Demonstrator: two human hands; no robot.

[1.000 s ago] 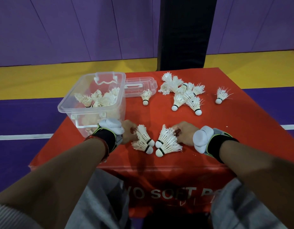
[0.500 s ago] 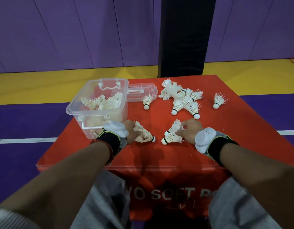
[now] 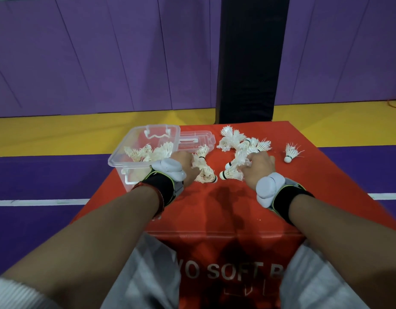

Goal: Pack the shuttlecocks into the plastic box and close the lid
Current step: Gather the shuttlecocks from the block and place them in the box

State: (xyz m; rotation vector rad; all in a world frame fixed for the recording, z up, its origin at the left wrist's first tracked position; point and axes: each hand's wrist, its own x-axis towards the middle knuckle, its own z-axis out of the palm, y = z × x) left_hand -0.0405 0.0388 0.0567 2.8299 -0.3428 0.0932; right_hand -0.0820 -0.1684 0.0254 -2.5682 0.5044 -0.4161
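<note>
Mid-packing. My left hand (image 3: 181, 167) grips shuttlecock bunch (image 3: 205, 172) just beside part-filled clear box (image 3: 157, 136). My right hand (image 3: 260, 168) grips second bunch (image 3: 231, 173) on red desk (image 3: 215, 208). Next, likely: lift both, drop into box. Loose pile (image 3: 237, 141) and lid (image 3: 197, 140) lie behind.

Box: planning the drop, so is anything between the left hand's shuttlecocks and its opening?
Nothing visible does. The left hand grips shuttlecocks just right of the open box; the lid lies off, beside its far right corner.
</note>
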